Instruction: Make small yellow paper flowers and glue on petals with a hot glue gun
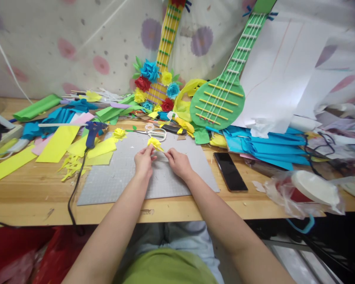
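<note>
A yellow paper flower is pinched in the fingers of my left hand, above the grey cutting mat. At the flower's right side, my right hand has its thumb and forefinger closed on the tip of a thin yellow strip that runs to the flower. Just beyond my hands lie white-handled scissors and a black and yellow utility knife. Another yellow paper flower rests at the mat's far left edge.
On the left is a blue glue gun with its cord, among yellow paper pieces. A black phone lies right of the mat. Behind stand a green paper instrument and a yellow one with flowers. A bagged cup sits far right.
</note>
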Available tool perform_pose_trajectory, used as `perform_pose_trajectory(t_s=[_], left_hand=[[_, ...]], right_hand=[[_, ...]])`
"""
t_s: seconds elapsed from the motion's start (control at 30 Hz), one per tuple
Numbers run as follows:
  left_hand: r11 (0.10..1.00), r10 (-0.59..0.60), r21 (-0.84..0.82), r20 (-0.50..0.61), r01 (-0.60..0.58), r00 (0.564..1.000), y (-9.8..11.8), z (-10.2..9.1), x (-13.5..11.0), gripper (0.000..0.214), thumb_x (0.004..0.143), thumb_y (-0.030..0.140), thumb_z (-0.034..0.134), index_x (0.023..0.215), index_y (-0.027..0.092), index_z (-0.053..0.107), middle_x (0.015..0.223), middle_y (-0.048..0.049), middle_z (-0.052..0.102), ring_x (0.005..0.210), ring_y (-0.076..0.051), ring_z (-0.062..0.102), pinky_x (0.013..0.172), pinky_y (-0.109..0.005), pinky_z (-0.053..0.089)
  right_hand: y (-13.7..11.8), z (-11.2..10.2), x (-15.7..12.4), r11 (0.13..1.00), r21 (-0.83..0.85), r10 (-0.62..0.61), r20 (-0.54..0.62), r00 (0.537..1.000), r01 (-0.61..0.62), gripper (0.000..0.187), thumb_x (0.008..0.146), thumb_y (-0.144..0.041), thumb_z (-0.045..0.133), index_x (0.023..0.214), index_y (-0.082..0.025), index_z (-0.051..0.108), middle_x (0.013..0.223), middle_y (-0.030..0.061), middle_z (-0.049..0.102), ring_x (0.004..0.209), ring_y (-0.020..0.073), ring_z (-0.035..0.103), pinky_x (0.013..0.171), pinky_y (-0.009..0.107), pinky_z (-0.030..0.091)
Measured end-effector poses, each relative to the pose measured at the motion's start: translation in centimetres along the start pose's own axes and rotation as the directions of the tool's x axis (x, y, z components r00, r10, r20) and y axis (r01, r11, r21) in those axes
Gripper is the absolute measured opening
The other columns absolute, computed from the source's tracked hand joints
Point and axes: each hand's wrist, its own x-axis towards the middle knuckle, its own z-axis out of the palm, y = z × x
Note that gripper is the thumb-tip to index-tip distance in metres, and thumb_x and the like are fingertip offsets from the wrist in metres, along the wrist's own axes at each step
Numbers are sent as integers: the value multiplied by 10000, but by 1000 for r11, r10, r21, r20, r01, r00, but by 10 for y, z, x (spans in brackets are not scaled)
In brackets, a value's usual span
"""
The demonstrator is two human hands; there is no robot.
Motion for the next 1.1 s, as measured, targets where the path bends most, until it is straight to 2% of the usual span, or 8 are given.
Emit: perform_pose_trajectory(t_s=[0.23, 0.47, 0.8, 0.93, 1.1], left_hand=[[1000, -7, -5, 11, 7, 1000, 2, 3, -3, 209, 577, 258, 735, 666, 104, 625, 620, 5, 587, 498, -43, 490, 437, -162, 417], [998, -4, 61, 17, 3, 1000, 2, 4, -4, 240, 575, 309, 731, 650, 101, 637, 649, -20, 621, 473, -40, 471, 407, -161, 391], [982, 97, 165, -50, -88, 994, 7, -2, -4, 317, 489, 355, 749, 650, 108, 632, 651, -37, 636, 515, -68, 489, 417, -172, 333], [970, 133, 215, -80, -113, 988, 6, 0, -1, 302, 505, 367, 730, 620, 112, 615, 599, -23, 615, 513, -74, 482, 414, -174, 290], [977, 117, 188, -61, -104, 991, 5, 0, 3, 297, 493, 351, 741, 616, 111, 613, 584, -16, 603, 507, -67, 475, 404, -168, 266]], right_hand=[[-4, 3, -1, 999, -47, 2, -14, 1000, -3, 243, 909, -358, 346, 901, -207, 537, 801, 12, 665, 709, 139, 599, 584, 225, 284], [-2, 3, -1, 998, -57, 4, -26, 1000, -6, 246, 908, -363, 342, 905, -210, 533, 800, 14, 663, 708, 136, 597, 584, 225, 287], [-9, 5, -2, 998, -52, -19, 0, 1000, 19, 230, 908, -352, 352, 900, -206, 530, 808, 18, 670, 698, 140, 604, 584, 227, 288], [-11, 4, -4, 998, -57, -26, 17, 1000, 27, 241, 913, -354, 336, 912, -206, 527, 816, 19, 670, 703, 137, 605, 589, 227, 294], [-13, 5, -3, 998, -64, -12, 21, 1000, 14, 251, 917, -357, 323, 935, -205, 522, 821, 26, 669, 709, 142, 602, 590, 229, 296]])
